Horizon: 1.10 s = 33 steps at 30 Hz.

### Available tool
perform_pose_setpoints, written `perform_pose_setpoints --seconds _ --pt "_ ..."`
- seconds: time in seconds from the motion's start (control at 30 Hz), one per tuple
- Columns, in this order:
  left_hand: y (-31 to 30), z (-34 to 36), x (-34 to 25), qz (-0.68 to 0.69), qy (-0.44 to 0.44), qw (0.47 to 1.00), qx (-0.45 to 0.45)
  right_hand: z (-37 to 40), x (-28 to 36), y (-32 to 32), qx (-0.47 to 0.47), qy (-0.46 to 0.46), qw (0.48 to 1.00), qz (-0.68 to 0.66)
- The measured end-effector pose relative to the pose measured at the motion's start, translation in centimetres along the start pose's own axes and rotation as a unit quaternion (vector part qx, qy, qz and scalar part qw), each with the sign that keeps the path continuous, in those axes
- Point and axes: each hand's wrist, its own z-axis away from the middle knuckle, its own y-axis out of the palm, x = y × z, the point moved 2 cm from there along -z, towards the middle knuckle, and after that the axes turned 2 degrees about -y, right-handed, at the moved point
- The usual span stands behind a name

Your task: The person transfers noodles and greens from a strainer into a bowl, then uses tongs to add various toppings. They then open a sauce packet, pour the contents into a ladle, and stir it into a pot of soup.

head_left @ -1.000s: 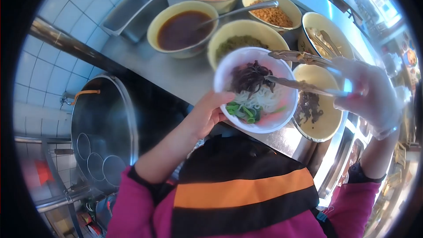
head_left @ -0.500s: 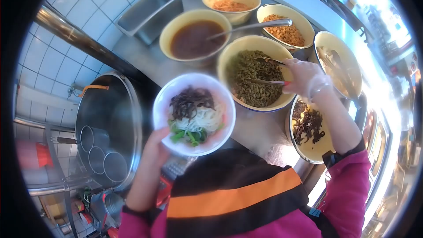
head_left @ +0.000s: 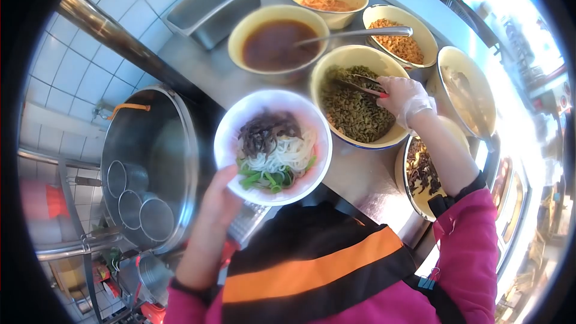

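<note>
My left hand (head_left: 221, 195) grips a white bowl (head_left: 231, 121) by its near left rim, with the thumb over the edge. In it lie white noodles (head_left: 281, 155), dark shredded topping (head_left: 270, 132) and green vegetables (head_left: 270, 180). My right hand (head_left: 403, 97), in a clear plastic glove, is closed around metal tongs (head_left: 363, 87) with a red part near the fingers. The tongs' tips are in the chopped green topping (head_left: 360, 117) of a cream enamel basin (head_left: 393, 139), their two arms close together.
Behind stand a basin of brown broth (head_left: 276, 45) with a ladle (head_left: 360, 34), an orange shredded topping (head_left: 327, 2) and a crumbly brown one (head_left: 397, 41). At right are a pale-filled basin (head_left: 447, 63) and dark strips (head_left: 423, 171). Left is a large pot (head_left: 191, 162) with strainer baskets (head_left: 159, 219).
The tongs' arms have come closer together in the green topping, and my right hand has turned slightly. The bowl in my left hand sits slightly nearer the green topping's basin.
</note>
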Motion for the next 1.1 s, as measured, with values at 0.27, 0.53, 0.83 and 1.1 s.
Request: perform_pose_setpoints --seconds 0.27,0.53,0.83,1.1 --pt "0.3 -1.1 -1.0 -0.011 -0.033 0.997 0.063 3.6 1.6 -2.2 0.028 0.071 0.997 -0.012" --pt "0.4 -2.9 -0.7 -0.042 -0.068 0.994 0.071 5.1 0.9 -1.8 -0.004 0.100 0.995 0.006" --pt "2.2 -4.5 -0.3 -0.055 -0.067 0.995 0.051 3.8 -1.0 -1.8 0.042 0.122 0.990 -0.060" --pt "4.3 -6.0 -0.3 -0.040 -0.055 0.997 0.042 5.2 -2.1 -5.2 -0.040 0.054 0.995 -0.080"
